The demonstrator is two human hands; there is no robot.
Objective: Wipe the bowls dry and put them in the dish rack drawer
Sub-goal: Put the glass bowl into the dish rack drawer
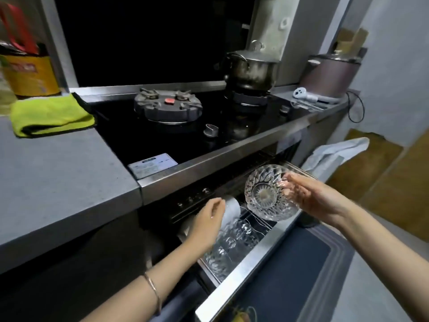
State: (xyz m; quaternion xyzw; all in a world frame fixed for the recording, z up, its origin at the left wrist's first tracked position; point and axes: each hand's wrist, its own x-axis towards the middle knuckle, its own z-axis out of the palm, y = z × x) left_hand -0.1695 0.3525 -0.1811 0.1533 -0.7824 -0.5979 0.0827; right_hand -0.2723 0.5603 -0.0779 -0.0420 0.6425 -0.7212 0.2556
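My right hand holds a cut-glass bowl by its rim, tilted on its side with the base facing me, above the pulled-out dish rack drawer. Several clear glass bowls lie in the drawer's wire rack. My left hand reaches into the drawer's left part, fingers curled beside a white cup-like piece; I cannot tell whether it grips anything. A folded yellow-green cloth lies on the grey countertop at the far left.
Above the drawer is a black gas hob with a steel pot on the right burner. A rice cooker stands at the back right. A white towel hangs right of the drawer. A dark floor mat lies below.
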